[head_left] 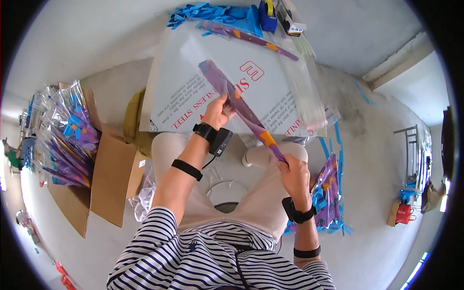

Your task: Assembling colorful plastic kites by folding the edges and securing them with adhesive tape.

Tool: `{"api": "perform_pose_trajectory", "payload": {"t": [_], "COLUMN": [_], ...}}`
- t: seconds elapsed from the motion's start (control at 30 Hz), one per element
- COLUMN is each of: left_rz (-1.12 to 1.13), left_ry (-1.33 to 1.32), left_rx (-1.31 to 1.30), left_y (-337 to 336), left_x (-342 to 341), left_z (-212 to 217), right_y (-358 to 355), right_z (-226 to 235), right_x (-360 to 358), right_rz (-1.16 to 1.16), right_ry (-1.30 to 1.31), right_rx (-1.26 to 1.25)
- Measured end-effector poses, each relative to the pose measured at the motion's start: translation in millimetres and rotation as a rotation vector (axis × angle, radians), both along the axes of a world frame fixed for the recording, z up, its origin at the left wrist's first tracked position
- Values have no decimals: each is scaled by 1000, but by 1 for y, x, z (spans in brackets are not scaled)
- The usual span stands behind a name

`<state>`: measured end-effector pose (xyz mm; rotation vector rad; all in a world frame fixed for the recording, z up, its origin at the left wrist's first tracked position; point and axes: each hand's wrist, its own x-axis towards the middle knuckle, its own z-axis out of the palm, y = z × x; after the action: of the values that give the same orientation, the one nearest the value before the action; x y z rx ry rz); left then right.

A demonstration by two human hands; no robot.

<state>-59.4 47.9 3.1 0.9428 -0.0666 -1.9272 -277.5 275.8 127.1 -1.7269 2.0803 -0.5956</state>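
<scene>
Long, narrow purple strip of printed material with orange and blue patches (pixel 241 108), stretched taut and slanting from upper centre of frame down to lower right of centre, pinched near each end, above white flat board.

Two hands (pixel 217 112), one purple strip (pixel 241 107), one cardboard box (pixel 104 181)

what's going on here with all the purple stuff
A seated person in a striped shirt holds a long, narrow purple strip with orange patches stretched between both hands above their lap. The left hand grips it near the middle, the right hand pinches its lower end. Ahead lies a large white printed board with a clear plastic sleeve on it. A brown cardboard box full of bagged purple and blue pieces stands to the left, and a loose pile of similar pieces lies to the right.
</scene>
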Motion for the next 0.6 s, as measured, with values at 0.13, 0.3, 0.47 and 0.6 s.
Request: {"api": "perform_pose_trajectory", "payload": {"t": [0.13,0.3,0.47,0.6], "left_rz": [84,85,128,-6], "left_ry": [-30,-76,-146,-195], "left_rx": [38,-44,-40,-73], "left_y": [-21,-56,-67,-84], "left_x": [8,40,36,21], "left_z": [-9,-38,-31,-26], "right_y": [18,96,222,237], "right_z": [2,66,92,70], "right_x": [-50,-152,-254,-268], "right_rz": [-42,-373,-689,-683], "right_ry": [-254,-578,-636,-774], "right_rx": [44,353,138,-90]}}
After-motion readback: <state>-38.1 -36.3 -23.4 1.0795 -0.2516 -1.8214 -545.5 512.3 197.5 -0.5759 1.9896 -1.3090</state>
